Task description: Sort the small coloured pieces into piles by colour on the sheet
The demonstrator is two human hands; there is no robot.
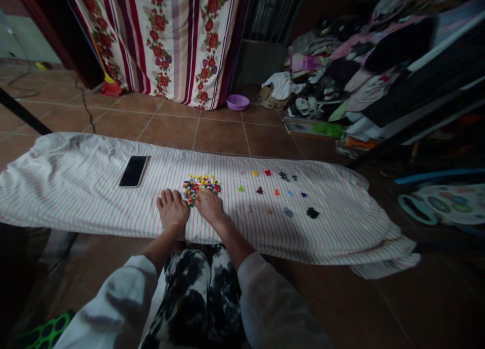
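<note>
A mixed pile of small coloured pieces lies on the striped cloth in front of me. My left hand rests flat on the cloth at the pile's left edge, fingers spread. At the near side of the pile, my right hand has its fingers pinched together over the pieces; whatever is between them is too small to make out. To the right lie small groups sorted by colour, in rows, among them yellow, red, lime green, orange, grey and black.
A phone lies on the cloth to the left. Beyond the cloth are a floral curtain, a purple basin and a red dustpan on the tiled floor. Clothes are heaped at the back right.
</note>
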